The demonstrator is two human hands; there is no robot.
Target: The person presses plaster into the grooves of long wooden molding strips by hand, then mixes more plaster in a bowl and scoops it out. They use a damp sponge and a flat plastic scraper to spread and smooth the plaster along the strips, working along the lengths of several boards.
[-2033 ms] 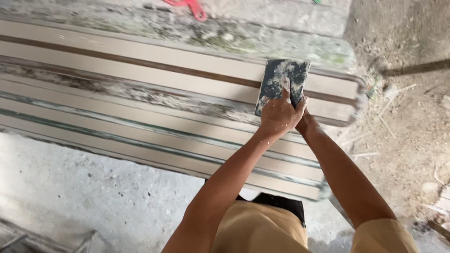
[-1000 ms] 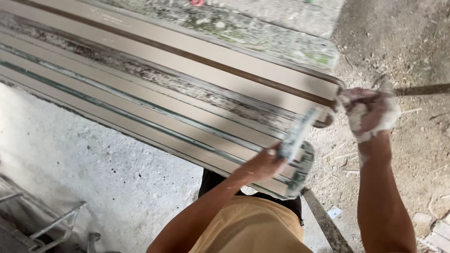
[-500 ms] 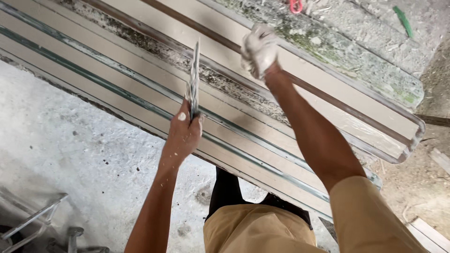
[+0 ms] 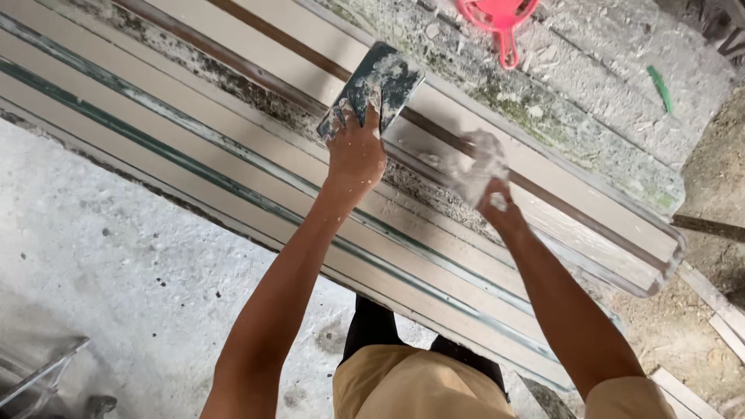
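- The flat rectangular plaster-smeared trowel [image 4: 372,89], on edge over the near rails half a second ago, now lies flat on the far edge of the long pale moulded form [image 4: 233,155].
- Your left hand [image 4: 355,151] presses it down, fingers spread.
- Your right hand [image 4: 490,198], moved nearer, pinches a wet white plaster lump [image 4: 477,167] beside it, so spreading looks underway.
- A pink plastic scoop [image 4: 500,19] sits beyond.

Rough grey concrete floor [image 4: 116,256], dirt ground [image 4: 698,326] at right, daylight.
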